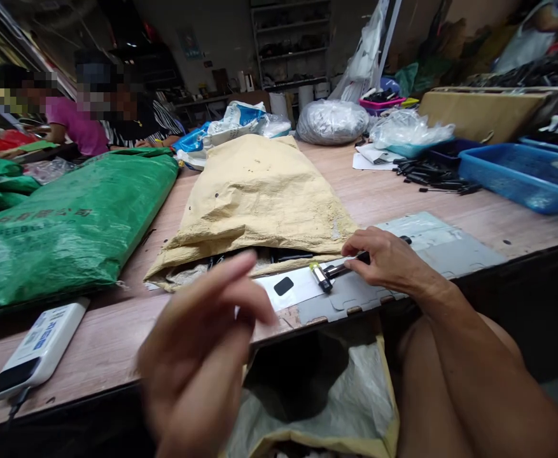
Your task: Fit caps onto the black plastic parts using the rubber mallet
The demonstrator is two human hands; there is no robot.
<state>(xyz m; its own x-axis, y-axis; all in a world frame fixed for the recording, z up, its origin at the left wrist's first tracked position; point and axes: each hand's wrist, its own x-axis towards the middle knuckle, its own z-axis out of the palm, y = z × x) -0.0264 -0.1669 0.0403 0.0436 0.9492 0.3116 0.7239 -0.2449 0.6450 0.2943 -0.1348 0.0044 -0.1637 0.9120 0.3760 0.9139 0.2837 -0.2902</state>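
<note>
My right hand (378, 261) pinches the black handle of a small metal-headed tool (325, 275), which lies low over a grey board (441, 251) at the table's front edge. Blurred by motion, my left hand (207, 337) is raised in front of the edge, its fingers apart and bent, with nothing visible in it. Between the hands a white sheet (302, 296) bears a black rounded patch (284, 286). Just behind lies a tan woven sack (259, 197), its mouth toward me, with dark pieces showing inside.
A green sack (78, 216) and a white power bank (40, 346) lie at left. Black parts (431, 175) and a blue tray (522, 172) stand at right. Below the edge hangs an open sack (369, 394). Two people sit at far left.
</note>
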